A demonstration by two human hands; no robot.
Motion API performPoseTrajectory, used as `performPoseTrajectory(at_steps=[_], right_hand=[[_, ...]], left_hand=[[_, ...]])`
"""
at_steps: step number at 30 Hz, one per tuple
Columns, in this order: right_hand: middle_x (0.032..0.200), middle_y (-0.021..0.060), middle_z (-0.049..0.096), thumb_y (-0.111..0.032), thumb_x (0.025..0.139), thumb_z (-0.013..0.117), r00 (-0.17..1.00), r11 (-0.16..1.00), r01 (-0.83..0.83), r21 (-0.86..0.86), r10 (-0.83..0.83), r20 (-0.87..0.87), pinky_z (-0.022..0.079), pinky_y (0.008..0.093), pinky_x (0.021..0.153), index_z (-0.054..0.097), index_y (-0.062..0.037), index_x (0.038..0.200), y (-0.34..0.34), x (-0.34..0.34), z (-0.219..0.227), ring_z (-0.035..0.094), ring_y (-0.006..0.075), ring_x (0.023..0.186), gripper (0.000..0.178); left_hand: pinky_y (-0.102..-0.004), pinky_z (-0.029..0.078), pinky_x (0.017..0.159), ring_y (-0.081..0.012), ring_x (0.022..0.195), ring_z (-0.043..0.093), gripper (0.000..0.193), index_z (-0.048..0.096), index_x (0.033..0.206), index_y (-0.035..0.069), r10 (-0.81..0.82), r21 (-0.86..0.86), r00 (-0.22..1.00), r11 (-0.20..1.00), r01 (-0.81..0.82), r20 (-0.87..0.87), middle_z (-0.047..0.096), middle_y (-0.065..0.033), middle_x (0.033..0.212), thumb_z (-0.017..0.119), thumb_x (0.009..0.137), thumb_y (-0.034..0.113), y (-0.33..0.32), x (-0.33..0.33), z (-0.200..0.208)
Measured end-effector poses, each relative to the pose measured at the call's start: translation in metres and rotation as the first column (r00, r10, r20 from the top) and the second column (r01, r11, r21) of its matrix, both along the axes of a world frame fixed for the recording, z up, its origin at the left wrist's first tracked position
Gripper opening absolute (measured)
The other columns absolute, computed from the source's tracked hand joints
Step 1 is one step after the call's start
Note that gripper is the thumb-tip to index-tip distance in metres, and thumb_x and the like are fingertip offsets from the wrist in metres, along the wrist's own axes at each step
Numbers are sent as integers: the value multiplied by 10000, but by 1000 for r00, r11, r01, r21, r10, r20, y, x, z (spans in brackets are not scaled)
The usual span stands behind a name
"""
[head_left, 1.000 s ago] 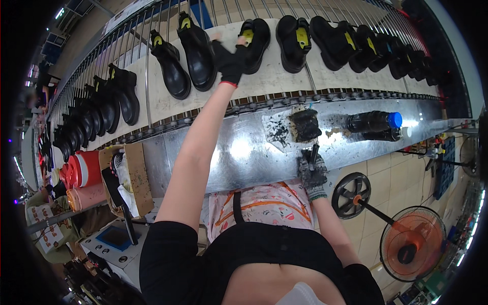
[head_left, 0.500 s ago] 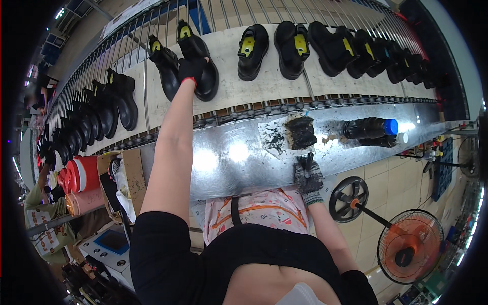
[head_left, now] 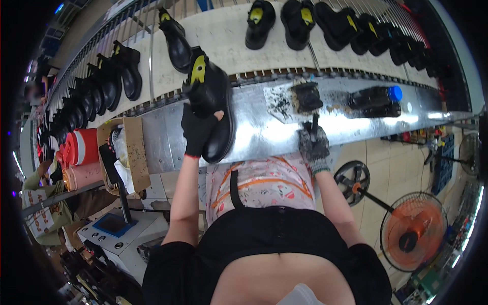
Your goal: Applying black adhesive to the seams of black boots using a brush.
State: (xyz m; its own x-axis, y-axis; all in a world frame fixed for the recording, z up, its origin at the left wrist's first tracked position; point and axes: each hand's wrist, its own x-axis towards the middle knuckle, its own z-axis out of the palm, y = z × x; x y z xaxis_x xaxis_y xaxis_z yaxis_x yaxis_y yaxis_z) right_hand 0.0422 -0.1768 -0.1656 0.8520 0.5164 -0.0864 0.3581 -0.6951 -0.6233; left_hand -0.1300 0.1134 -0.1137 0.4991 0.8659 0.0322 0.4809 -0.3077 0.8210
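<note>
My left hand, in a black glove with a red cuff, is closed around a black ankle boot with a yellow patch inside its top. The boot is held over the metal table, toe toward me. My right hand wears a grey knit glove smeared black. Its fingers are closed on a small black stick-like tool. Just beyond it, a dark, grimy pad lies on a black-stained white sheet. One more black boot stands on the conveyor beyond the held one.
Rows of black boots stand along the pale conveyor behind a chain edge. A dark bottle with a blue cap lies at the table's right. To the left are a cardboard box and a red jug. A fan stands lower right.
My left hand has lifted one boot off the conveyor and brought it nearer, over the metal table. My right hand still grips the tool beside the stained sheet.
</note>
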Motion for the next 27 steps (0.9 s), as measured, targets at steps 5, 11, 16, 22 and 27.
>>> performPoseTrajectory(at_steps=[5, 11, 16, 22, 27], right_hand=[[1028, 179, 597, -236, 821, 633, 997, 993, 53, 102, -46, -68, 468, 374, 819, 501, -32, 1203, 1, 2, -5, 586, 309, 920, 453], [1281, 171, 452, -139, 829, 619, 982, 957, 42, 287, 14, -190, 447, 347, 921, 324, 6, 1334, -30, -14, -27, 522, 270, 1095, 603], [1011, 63, 517, -8, 828, 470, 888, 808, 291, 512, -29, -459, 490, 236, 559, 251, -104, 1408, -3, -37, 45, 519, 99, 670, 627], [842, 33, 537, -99, 883, 514, 751, 786, 418, 455, -17, -660, 428, 226, 444, 223, -134, 1434, 2, -42, 52, 484, 72, 543, 624], [828, 45, 589, -161, 939, 493, 759, 695, 497, 520, -58, -648, 396, 194, 339, 250, -113, 1419, 9, -46, 93, 499, 45, 489, 540]], left_hand=[[-341, 493, 784, -235, 914, 628, 650, 525, 1123, 26, 8, -22, 1000, 1000, -8, 0, 639, -128, 1000, 824, 621, 309, -41, -41, -17], [-287, 449, 871, -172, 1013, 577, 525, 406, 1331, 12, 83, -351, 678, 897, 268, 731, 498, -136, 1280, 475, 930, 345, 8, -24, -1], [-277, 444, 821, -173, 884, 584, 577, 576, 1093, -14, -206, -558, 814, 636, 534, 543, 630, -111, 967, 364, 945, 502, 75, 38, 0], [-273, 445, 720, -188, 733, 588, 672, 611, 683, 19, -348, -465, 759, 627, 625, 550, 602, -101, 681, 335, 928, 581, 90, 50, -5], [-316, 377, 813, -201, 759, 526, 735, 567, 678, 32, -464, -109, 418, 558, 823, 781, 560, -70, 684, 283, 882, 678, 85, 38, 21]])
